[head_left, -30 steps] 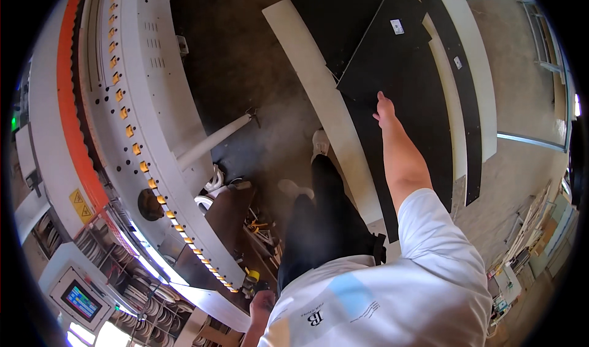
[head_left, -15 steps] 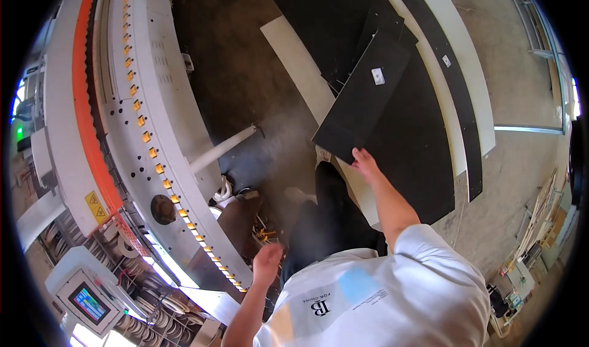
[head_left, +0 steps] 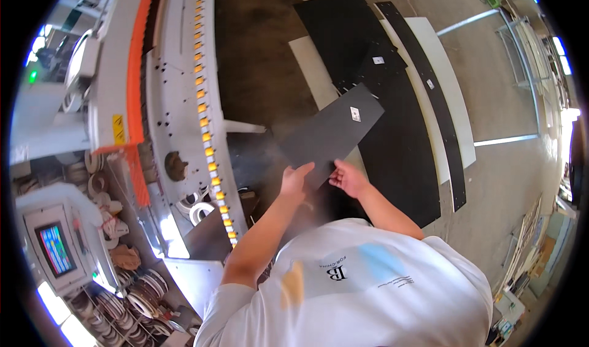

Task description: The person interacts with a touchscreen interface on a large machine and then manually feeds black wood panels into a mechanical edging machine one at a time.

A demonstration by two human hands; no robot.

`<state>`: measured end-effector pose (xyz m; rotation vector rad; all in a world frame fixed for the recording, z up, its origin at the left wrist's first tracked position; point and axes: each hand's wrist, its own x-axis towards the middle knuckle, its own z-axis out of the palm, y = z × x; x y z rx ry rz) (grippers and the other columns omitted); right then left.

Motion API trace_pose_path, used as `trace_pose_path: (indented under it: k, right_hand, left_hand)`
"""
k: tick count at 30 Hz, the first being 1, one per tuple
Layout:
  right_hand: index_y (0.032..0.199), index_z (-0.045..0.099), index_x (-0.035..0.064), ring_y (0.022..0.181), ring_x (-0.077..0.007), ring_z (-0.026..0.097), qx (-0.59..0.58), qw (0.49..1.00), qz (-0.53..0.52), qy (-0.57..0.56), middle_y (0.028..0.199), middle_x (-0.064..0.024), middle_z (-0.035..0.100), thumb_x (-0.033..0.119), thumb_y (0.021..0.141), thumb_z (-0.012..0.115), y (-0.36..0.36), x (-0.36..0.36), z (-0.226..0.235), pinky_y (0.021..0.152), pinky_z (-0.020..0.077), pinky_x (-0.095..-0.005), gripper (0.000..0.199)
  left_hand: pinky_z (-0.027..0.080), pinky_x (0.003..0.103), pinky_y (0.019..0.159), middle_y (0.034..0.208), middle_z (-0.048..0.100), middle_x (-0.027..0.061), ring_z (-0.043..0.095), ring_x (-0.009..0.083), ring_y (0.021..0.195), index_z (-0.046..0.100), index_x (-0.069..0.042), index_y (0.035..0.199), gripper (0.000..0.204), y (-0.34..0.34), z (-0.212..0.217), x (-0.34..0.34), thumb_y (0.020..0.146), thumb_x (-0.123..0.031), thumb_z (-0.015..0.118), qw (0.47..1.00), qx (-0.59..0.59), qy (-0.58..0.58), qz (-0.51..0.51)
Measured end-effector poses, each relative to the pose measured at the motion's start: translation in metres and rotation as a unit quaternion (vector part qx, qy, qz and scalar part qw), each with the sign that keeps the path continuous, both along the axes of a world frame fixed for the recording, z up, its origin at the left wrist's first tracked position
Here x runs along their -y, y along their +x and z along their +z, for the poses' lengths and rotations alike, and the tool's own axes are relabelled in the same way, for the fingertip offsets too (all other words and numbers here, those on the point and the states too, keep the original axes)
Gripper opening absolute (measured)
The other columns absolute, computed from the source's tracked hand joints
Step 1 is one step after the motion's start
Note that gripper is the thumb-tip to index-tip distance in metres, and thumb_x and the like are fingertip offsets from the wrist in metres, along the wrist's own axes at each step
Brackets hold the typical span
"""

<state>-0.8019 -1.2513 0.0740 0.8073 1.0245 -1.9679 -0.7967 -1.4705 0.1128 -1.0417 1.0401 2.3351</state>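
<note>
A dark rectangular panel (head_left: 328, 132) with a small white label is held tilted in front of me, lifted off the stack. My left hand (head_left: 296, 180) grips its near edge, thumb on the upper face and fingers hidden underneath. At the panel's right edge, close to its near corner, my right hand (head_left: 348, 178) pinches it with curled fingers. Beyond lies a stack of larger black boards (head_left: 399, 157), where another labelled black panel (head_left: 380, 71) rests on top.
On my left runs a long machine with a row of yellow rollers (head_left: 205, 121) and an orange strip (head_left: 136, 58). A support bar (head_left: 245, 127) juts from it towards me. A control screen (head_left: 55, 249) stands at lower left, near rolls of edge banding (head_left: 147, 292). Pale boards (head_left: 438, 71) lie right of the stack.
The panel has come off the stack, moving left and nearer to me. My left hand has risen from my side to grip it, while my right hand has shifted slightly left. My view has turned.
</note>
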Motion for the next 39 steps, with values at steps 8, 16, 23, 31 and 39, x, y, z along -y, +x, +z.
trace_pose_path:
  k: [8, 16, 23, 31, 39]
  right_hand:
    - [0.119, 0.066, 0.0121, 0.103, -0.0169, 0.065, -0.097, 0.995, -0.012, -0.027, 0.114, -0.0020, 0.071, 0.033, 0.094, 0.072, -0.019, 0.075, 0.068, 0.094, 0.0484, -0.0372, 0.033]
    - [0.105, 0.070, 0.0114, 0.083, -0.0114, 0.063, -0.164, 0.958, 0.233, -0.033, 0.095, 0.0015, 0.069, 0.029, 0.088, 0.080, 0.050, 0.282, 0.093, 0.077, 0.0503, -0.0281, 0.026]
    - [0.108, 0.067, 0.0100, 0.087, -0.0124, 0.062, -0.132, 0.918, 0.373, -0.026, 0.097, 0.0004, 0.067, 0.031, 0.092, 0.076, 0.086, 0.439, 0.063, 0.079, 0.0513, -0.0304, 0.028]
    - [0.133, 0.059, 0.0045, 0.109, -0.0180, 0.066, -0.170, 0.896, 0.380, -0.155, 0.123, -0.0076, 0.067, 0.027, 0.103, 0.061, 0.083, 0.421, 0.104, 0.090, 0.0574, -0.0357, 0.037]
    - [0.130, 0.062, 0.0076, 0.093, -0.0138, 0.067, -0.284, 0.836, 0.467, 0.047, 0.113, -0.0065, 0.071, 0.030, 0.103, 0.060, 0.068, 0.265, 0.063, 0.082, 0.0555, -0.0288, 0.035]
  left_hand:
    - [0.056, 0.038, 0.089, 0.116, 0.070, 0.0088, 0.068, 0.0233, 0.105, 0.064, -0.001, 0.125, 0.031, 0.205, 0.104, 0.176, 0.095, -0.006, 0.067, 0.987, -0.084, -0.050, 0.128]
    - [0.053, 0.035, 0.085, 0.106, 0.068, 0.0090, 0.063, 0.0180, 0.093, 0.062, 0.004, 0.121, 0.036, 0.357, 0.072, 0.271, 0.102, -0.027, 0.065, 0.848, 0.100, -0.321, 0.409]
    - [0.048, 0.036, 0.093, 0.115, 0.067, 0.0126, 0.062, 0.0210, 0.102, 0.059, 0.006, 0.131, 0.045, 0.455, 0.007, 0.313, 0.101, -0.027, 0.064, 0.717, 0.175, -0.507, 0.445]
    - [0.041, 0.046, 0.110, 0.138, 0.059, 0.0158, 0.053, 0.0363, 0.129, 0.058, -0.005, 0.136, 0.054, 0.381, 0.056, 0.313, 0.087, -0.022, 0.072, 0.570, 0.076, -0.811, 0.104]
    - [0.050, 0.042, 0.105, 0.153, 0.052, 0.0012, 0.051, 0.0283, 0.139, 0.059, -0.019, 0.141, 0.052, 0.305, 0.031, 0.344, 0.091, -0.031, 0.069, 0.462, 0.103, -0.872, -0.123]
